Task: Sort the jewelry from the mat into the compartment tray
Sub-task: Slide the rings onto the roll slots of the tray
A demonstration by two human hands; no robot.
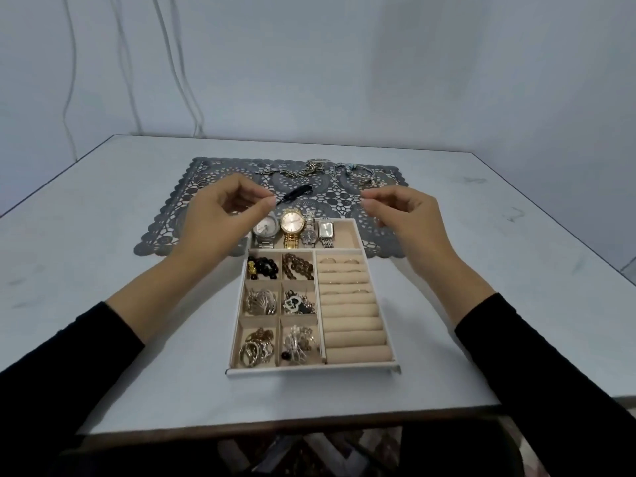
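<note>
The beige compartment tray (311, 370) lies on the table in front of the grey lace mat (179, 208). Its back row holds several watches (292, 224). Six small cells hold beads, brooches and rings, and the ring rolls (351, 306) carry a few thin rings. My left hand (220, 215) hovers over the tray's back left corner, thumb and forefinger pinched on one end of a slim black piece (297, 193). My right hand (406, 215) hovers at the back right, fingertips pinched together with nothing visible in them. Chains (309, 168) and bracelets (358, 173) lie at the mat's far edge.
A small ring (203, 182) lies near the mat's far left corner. The white table (103, 235) extends on both sides of the tray, and its front edge is close to me. A wall with hanging cables (179, 63) stands behind.
</note>
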